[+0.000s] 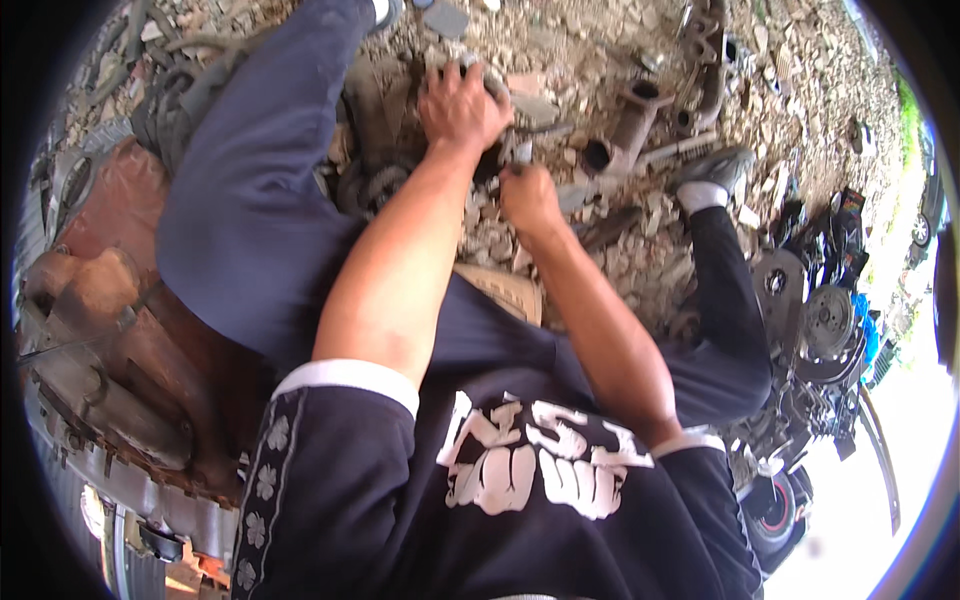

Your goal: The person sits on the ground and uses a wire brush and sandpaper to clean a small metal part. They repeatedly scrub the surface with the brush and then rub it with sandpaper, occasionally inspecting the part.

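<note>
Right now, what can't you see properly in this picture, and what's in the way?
- Part under the left hand: head view, mostly covered by that hand, so its full shape is hidden.
- Metal thing at the right hand: head view, the closed fingers hide the rest.
- Left shoe: head view, cut off by the top edge.
- Car: head view, cut off by the dark rim at right.

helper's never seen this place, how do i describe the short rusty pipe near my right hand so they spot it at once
On the stony ground, find the right shoe. To its left, beyond the right hand, lies the short rusty pipe. Unlike the longer, bumpy pipe farther right, it is stubby, with a wide dark opening at its near end.
</note>
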### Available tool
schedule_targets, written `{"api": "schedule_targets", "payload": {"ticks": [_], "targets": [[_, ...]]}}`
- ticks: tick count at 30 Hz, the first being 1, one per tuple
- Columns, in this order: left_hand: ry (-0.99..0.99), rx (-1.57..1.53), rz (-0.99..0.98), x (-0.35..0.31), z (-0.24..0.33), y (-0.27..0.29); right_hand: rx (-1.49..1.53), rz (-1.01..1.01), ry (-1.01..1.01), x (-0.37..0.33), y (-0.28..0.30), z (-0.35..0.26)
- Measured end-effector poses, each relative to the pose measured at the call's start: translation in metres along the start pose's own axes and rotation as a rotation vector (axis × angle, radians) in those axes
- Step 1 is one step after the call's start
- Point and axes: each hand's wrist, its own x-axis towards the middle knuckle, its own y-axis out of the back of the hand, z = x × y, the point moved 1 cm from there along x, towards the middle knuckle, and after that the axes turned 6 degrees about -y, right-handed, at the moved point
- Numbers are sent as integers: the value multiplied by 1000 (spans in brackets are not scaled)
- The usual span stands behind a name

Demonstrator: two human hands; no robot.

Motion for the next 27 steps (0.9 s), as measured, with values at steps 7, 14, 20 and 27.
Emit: {"api": "schedule_targets", "payload": {"ticks": [7, 14, 20, 27], "targets": [[19, -5, -84, -2, 2, 0, -70, 112, 156, -5, -7, 4], [8, -31, -89, -1, 7, 2, -146, 5, 88, 19, -55, 99], [-10, 12, 28, -7, -2, -5, 380, -48, -67, -12, -7, 63], [7, -97, 41, 1, -4, -2, 524, 62, -1, 6, 25, 90]]}}
